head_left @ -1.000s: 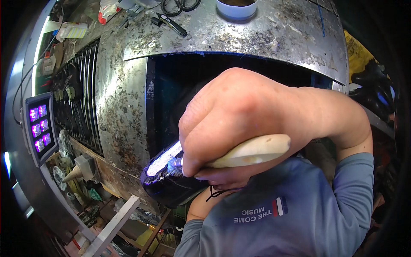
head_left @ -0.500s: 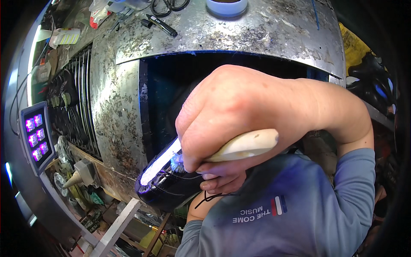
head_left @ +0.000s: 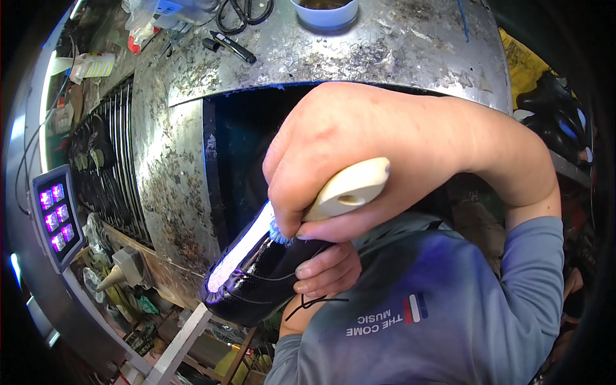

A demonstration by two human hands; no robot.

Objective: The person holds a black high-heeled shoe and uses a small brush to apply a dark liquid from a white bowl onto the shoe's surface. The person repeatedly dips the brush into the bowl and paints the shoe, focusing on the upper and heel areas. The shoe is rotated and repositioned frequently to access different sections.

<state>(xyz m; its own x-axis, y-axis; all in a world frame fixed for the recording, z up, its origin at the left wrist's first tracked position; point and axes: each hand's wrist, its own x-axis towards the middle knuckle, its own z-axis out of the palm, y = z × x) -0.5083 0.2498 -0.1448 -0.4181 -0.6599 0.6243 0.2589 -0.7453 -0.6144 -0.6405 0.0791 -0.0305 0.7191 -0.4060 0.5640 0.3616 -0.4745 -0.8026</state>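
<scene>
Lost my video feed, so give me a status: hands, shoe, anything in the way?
Right hand gripping cream-handled brush, bristles on shoe sole. Left hand holding black shoe from underneath. Nothing blocking; scissors and cup far back on bench.

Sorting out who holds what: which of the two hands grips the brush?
The right hand, on top, grips the pale-handled brush; the left hand below only supports the black shoe.

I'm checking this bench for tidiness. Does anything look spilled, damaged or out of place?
The metal bench top is blotched all over with dried stains, with blue smears along its cut-out edge. Otherwise nothing stands out: the right hand works a brush on the black shoe that the left hand steadies.
</scene>
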